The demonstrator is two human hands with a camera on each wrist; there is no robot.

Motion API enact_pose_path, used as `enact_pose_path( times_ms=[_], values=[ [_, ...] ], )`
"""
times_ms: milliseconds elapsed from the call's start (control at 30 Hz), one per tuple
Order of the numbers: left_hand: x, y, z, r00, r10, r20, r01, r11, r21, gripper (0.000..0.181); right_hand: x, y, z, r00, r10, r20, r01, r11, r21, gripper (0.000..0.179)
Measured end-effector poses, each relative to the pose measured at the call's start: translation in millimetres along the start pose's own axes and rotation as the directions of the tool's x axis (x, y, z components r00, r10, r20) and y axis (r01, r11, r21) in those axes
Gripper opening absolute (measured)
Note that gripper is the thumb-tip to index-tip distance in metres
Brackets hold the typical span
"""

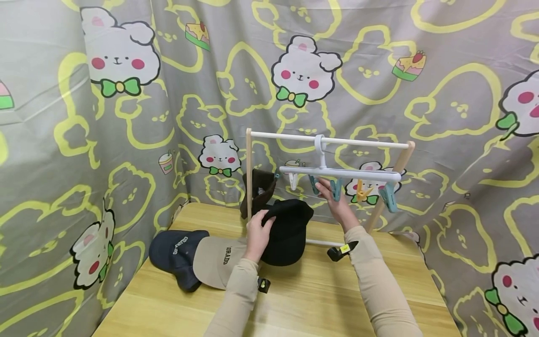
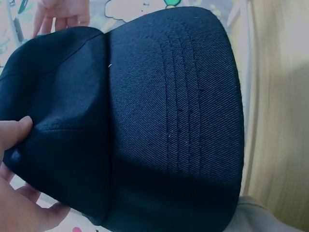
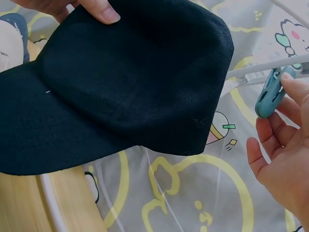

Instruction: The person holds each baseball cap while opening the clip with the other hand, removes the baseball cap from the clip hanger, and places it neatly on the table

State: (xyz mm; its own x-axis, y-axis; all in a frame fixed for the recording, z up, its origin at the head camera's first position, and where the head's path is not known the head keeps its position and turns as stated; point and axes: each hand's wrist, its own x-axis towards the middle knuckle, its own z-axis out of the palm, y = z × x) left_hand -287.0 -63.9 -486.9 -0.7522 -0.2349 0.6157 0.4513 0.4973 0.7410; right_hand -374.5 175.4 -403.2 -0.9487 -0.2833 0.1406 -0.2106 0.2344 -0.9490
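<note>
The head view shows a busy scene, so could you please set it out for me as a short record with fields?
Left hand: holds the black cap
Right hand: pinches a teal clip
White hanger: hooked over the rack, with a white clip and an orange clip
Navy cap and beige cap: on the table

This is a small closed-in corner, perhaps in a home, though the curtains (image 1: 240, 28) hide what lies beyond. Printed with cartoon rabbits (image 1: 305, 70), they hang behind and to both sides of the grip of the left hand (image 1: 258, 236), with a wooden table (image 1: 303, 299) below it and a clothes rack (image 1: 362, 142) beyond to its right.
</note>
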Motion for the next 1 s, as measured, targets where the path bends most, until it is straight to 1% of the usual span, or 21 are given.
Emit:
enact_pose_path(
  times_ms=[167, 333, 433, 467, 567, 667, 800, 900, 1000],
  values=[
    [0.5, -1.3, -3.6, 0.999, 0.004, 0.039, -0.004, 1.000, 0.005, 0.009, 0.5, 1, 0, 0.999, 0.033, -0.017, -0.034, 0.999, -0.014, 0.070],
    [1.1, -1.9, -6.8, 0.997, 0.019, 0.072, -0.020, 1.000, 0.011, 0.007, 0.9, 0, -1, 0.998, 0.051, -0.028, -0.051, 0.999, -0.004, 0.068],
    [2.5, -2.5, -7.6, 0.995, 0.066, 0.074, -0.068, 0.997, 0.028, 0.006, -1.0, -6, -1, 0.998, 0.053, -0.029, -0.052, 0.998, 0.024, 0.065],
    [3.0, -3.2, -7.4, 0.993, 0.091, 0.072, -0.094, 0.995, 0.038, 0.006, -2.4, -8, -1, 0.998, 0.050, -0.026, -0.050, 0.998, 0.030, 0.064],
    [5.0, -3.9, -7.8, 0.987, 0.135, 0.085, -0.140, 0.988, 0.063, 0.006, -7.6, -17, 1, 0.999, 0.037, -0.020, -0.036, 0.999, 0.033, 0.061],
    [6.7, -2.6, -10.1, 0.983, 0.129, 0.129, -0.139, 0.988, 0.072, 0.007, -11.9, -23, 2, 0.999, 0.031, -0.020, -0.031, 0.999, 0.014, 0.060],
    [7.5, -1.0, -14.4, 0.976, 0.098, 0.195, -0.115, 0.990, 0.078, 0.008, -13.8, -27, 4, 0.999, 0.035, -0.025, -0.034, 0.999, 0.019, 0.059],
    [7.1, -1.2, -16.7, 0.970, 0.095, 0.224, -0.118, 0.989, 0.093, 0.010, -13.9, -28, 4, 0.999, 0.029, -0.029, -0.028, 0.999, 0.032, 0.058],
    [6.5, -1.4, -18.5, 0.965, 0.111, 0.237, -0.139, 0.985, 0.105, 0.012, -13.4, -27, 4, 0.999, 0.022, -0.032, -0.021, 0.999, 0.037, 0.058]
  ],
)
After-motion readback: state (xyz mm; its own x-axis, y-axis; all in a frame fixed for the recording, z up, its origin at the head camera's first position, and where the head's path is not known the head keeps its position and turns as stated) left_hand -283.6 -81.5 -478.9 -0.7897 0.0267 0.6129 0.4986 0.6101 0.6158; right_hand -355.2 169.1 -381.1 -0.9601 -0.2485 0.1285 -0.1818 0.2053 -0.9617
